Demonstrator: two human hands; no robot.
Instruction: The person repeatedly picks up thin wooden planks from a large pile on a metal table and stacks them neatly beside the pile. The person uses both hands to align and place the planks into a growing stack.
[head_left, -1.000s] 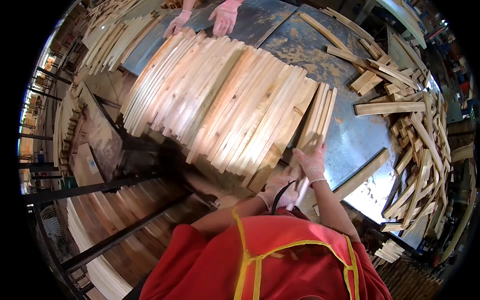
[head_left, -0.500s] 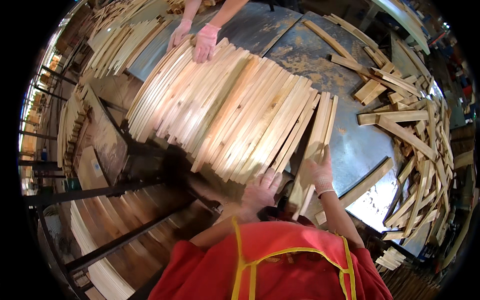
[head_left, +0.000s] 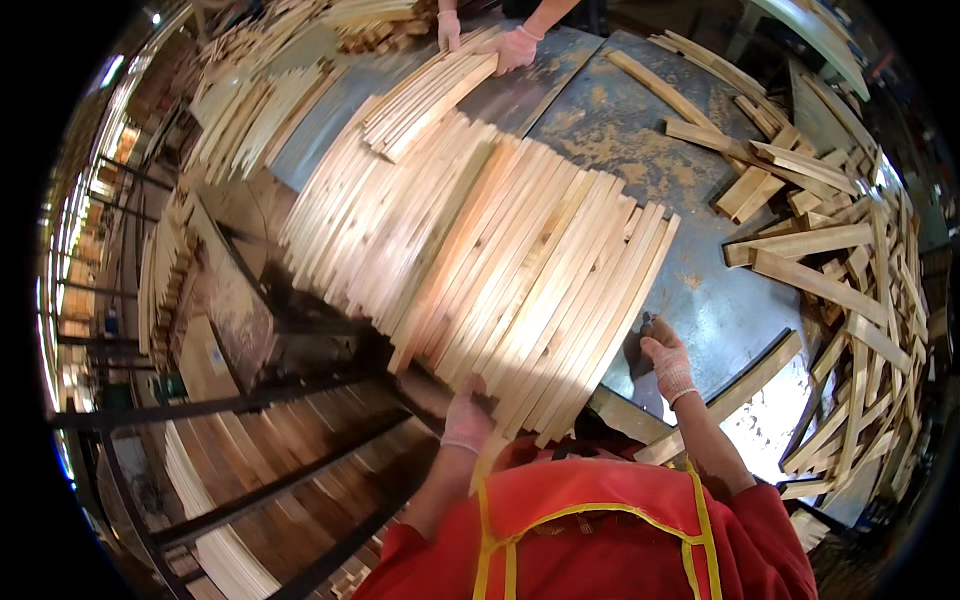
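A broad row of pale wooden strips (head_left: pixel 540 270) lies side by side on the metal table. My left hand (head_left: pixel 466 418), in a light pinkish glove, is at the near ends of the strips, one digit stretched up along them; the other fingers are partly hidden. To the right of the row, my right hand (head_left: pixel 668 362) hovers by the metal surface, apart from the strips, thumb and finger separated around no visible piece. Across the table, a co-worker's gloved hands (head_left: pixel 515 48) hold a bundle of strips (head_left: pixel 425 100) over the row's far left part.
Loose wooden pieces (head_left: pixel 840 260) form a jumbled pile along the right. A single board (head_left: pixel 745 390) lies near the table's front right. More strips (head_left: pixel 250 120) lie at the far left. Dark metal bars (head_left: pixel 260 480) cross a stack of boards (head_left: pixel 290 430) at lower left.
The strips in my right hand now lie against the row's right side, released. My left hand shifted left along the near ends. The co-worker's hands moved back and right, lifting a bundle.
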